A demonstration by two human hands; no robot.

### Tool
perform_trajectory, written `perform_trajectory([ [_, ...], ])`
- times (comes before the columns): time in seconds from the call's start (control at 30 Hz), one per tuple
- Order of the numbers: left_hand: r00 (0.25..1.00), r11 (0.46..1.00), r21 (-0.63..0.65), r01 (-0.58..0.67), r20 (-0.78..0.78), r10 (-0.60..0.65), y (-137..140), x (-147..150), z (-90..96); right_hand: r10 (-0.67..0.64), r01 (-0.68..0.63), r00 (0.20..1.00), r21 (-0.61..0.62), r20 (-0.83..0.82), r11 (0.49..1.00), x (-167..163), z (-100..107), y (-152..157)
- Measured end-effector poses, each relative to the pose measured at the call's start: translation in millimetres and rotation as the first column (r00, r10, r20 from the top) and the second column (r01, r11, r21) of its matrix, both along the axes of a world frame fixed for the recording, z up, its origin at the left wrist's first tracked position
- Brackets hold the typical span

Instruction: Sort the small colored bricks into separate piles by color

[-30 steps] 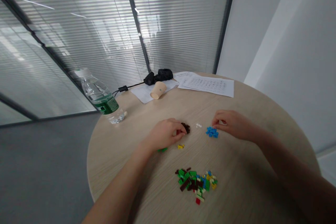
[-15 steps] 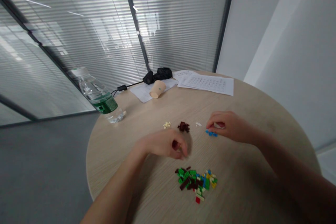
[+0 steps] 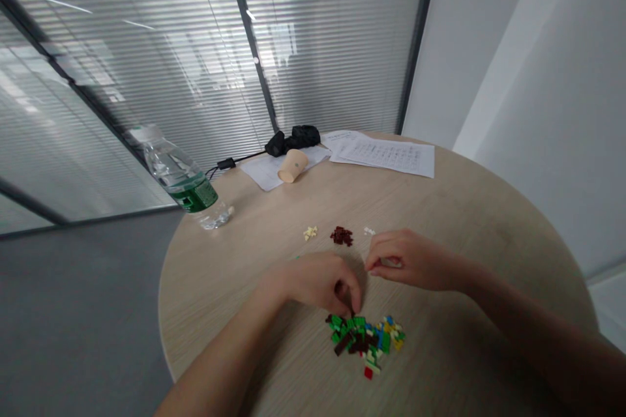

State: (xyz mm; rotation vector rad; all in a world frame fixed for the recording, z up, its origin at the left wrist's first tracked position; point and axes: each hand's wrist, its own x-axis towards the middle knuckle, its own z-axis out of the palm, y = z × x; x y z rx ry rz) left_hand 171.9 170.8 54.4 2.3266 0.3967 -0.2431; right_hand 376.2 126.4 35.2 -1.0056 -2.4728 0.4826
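Observation:
My left hand (image 3: 325, 283) reaches down to the upper edge of a mixed pile of small toy bricks (image 3: 364, 339). Its thumb and finger are closed on a small dark brown brick (image 3: 353, 315) there. Green, brown, blue, yellow, cream and red pieces make up the pile. My right hand (image 3: 408, 260) hovers over the table to the upper right, fingertips pinched; whatever they hold, if anything, is hidden. Beyond the hands lie little heaps of cream bricks (image 3: 310, 233), reddish-brown bricks (image 3: 342, 236) and white bricks (image 3: 369, 231). A green speck (image 3: 298, 257) peeks out behind my left hand.
A water bottle (image 3: 183, 182) stands at the table's left edge. Toward the back a paper cup (image 3: 293, 166) lies on its side, near a black bundle (image 3: 302, 137) with a cord. Printed sheets (image 3: 386, 155) rest on the round table (image 3: 469, 208).
My left hand has moved down and slightly right to the mixed pile. The right hand has come left and nearer from the blue bricks, which it now hides. A green speck shows behind my left hand.

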Motion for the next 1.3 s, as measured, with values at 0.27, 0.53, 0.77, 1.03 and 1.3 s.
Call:
perform_trajectory([
  [0.27, 0.995, 0.993, 0.069, -0.098, 0.022, 0.096, 1, -1, 0.8, -0.056, 0.056, 0.998, 0.028, -0.006, 0.998, 2, 0, 1],
  [0.53, 0.913, 0.897, 0.179, -0.403, 0.139, 0.383, 23, -20, 10.7, -0.079, 0.079, 0.997, 0.025, -0.011, 0.997, 3, 3, 0],
  [0.77, 0.817, 0.706, 0.413, -0.575, 0.239, 0.525, 30, -16, -0.3, -0.130, 0.128, 0.991, 0.048, 0.026, 0.991, 7, -2, 4],
  [1.03, 0.786, 0.615, 0.506, -0.605, 0.253, 0.564, 28, 1, -21.3, 0.015, -0.014, 1.000, -0.063, 0.014, 0.998, -3, 0, -4],
  [1.3, 0.800, 0.599, 0.546, -0.586, 0.271, 0.535, 30, -1, -26.1, 0.246, -0.242, 0.969, -0.228, -0.015, 0.943, -16, -6, -12],
])
